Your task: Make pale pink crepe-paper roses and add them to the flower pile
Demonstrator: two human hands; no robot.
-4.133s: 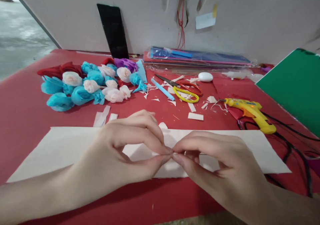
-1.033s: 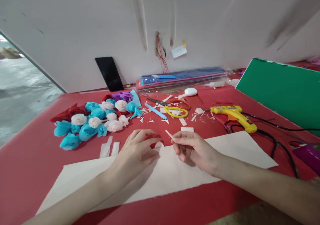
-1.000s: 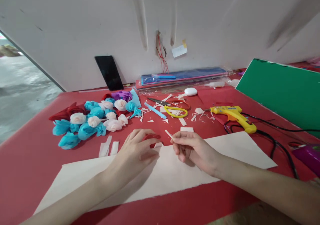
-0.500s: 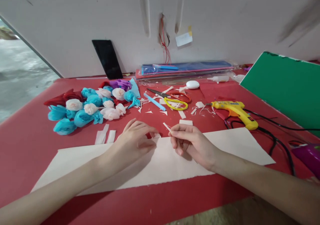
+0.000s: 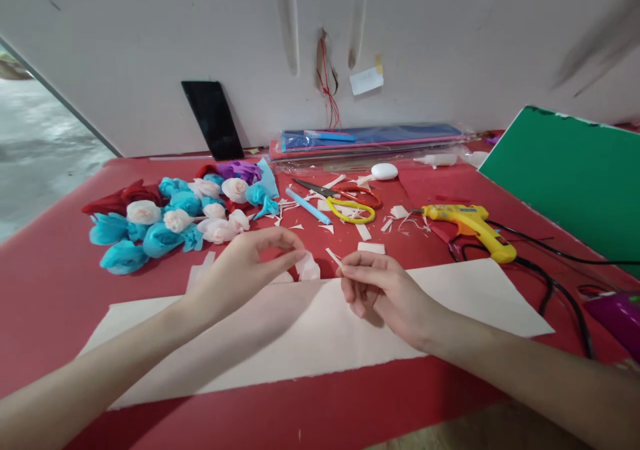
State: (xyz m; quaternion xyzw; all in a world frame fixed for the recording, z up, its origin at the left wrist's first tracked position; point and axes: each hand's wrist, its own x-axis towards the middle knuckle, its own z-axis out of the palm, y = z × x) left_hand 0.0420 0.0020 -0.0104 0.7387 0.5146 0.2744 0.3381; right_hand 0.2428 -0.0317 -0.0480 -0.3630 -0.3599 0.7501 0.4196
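My left hand (image 5: pixel 257 260) is raised over the back edge of a long cream paper sheet (image 5: pixel 280 350), thumb and fingers closed on a small pale paper piece (image 5: pixel 309 267) that hangs from the fingertips. Just to the right, my right hand (image 5: pixel 383 290) pinches a thin white paper strip (image 5: pixel 333 257), whose tip points up and left. Its other fingers curl below, over the sheet. Behind the right hand lies a small white paper rectangle (image 5: pixel 371 248). More pale paper pieces (image 5: pixel 200 273) lie partly hidden behind my left forearm.
Blue, white, red and purple paper flowers (image 5: pixel 165 237) are heaped at the left. Scissors (image 5: pixel 350 203), a light blue pen (image 5: pixel 308 206) and paper scraps lie behind the hands. At the right are a yellow glue gun (image 5: pixel 470 223) with a black cord and a green board (image 5: pixel 570 170).
My left hand has lifted off the sheet's back edge with the pale paper piece now hanging from its fingers. My right hand has barely moved and still holds the strip.
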